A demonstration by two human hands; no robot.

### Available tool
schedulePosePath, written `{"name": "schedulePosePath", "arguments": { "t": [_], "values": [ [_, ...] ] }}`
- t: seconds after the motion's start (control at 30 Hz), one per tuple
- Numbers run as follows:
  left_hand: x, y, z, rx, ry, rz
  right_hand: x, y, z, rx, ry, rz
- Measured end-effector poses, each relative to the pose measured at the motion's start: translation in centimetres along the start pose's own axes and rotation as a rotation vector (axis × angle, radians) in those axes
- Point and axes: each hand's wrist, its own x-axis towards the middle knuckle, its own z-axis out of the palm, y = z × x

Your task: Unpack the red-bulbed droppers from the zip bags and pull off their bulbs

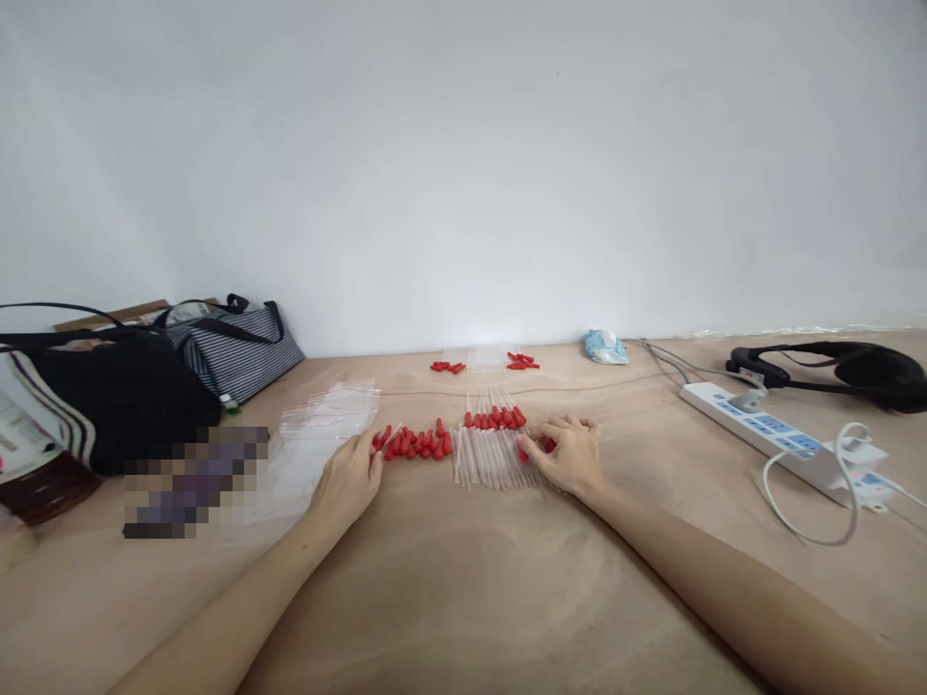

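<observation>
Several clear glass droppers with red rubber bulbs lie in a row [492, 449] on the tan table [463, 598]. A loose heap of red bulbs [418, 442] lies to their left. My left hand [351, 475] rests at the heap's left end, fingers pinched on a dropper with a red bulb. My right hand [569, 452] sits at the row's right end, fingers curled onto a red bulb there. More droppers and bulbs [487, 364] lie near the wall.
Clear zip bags [319, 434] lie left of my left hand. Black and striped bags [145, 372] stand at far left. A white power strip [782, 442] with cables, a black headset [840, 369] and a blue tissue pack [605, 347] are at right.
</observation>
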Motion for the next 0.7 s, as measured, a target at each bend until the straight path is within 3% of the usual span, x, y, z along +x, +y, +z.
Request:
{"name": "schedulePosePath", "arguments": {
  "t": [0.3, 0.5, 0.7],
  "values": [
    [0.1, 0.2, -0.1, 0.217, -0.082, 0.008, -0.1, -0.4, 0.3, -0.014, -0.079, -0.05],
    [0.0, 0.7, -0.4, 0.301, -0.207, -0.051, 1.0, 0.5, -0.5, -0.02, -0.025, 0.135],
    [0.1, 1.3, -0.9, 0.283, -0.248, -0.134, 1.8, 2.1, -1.3, -0.002, -0.039, 0.299]
  ]
}}
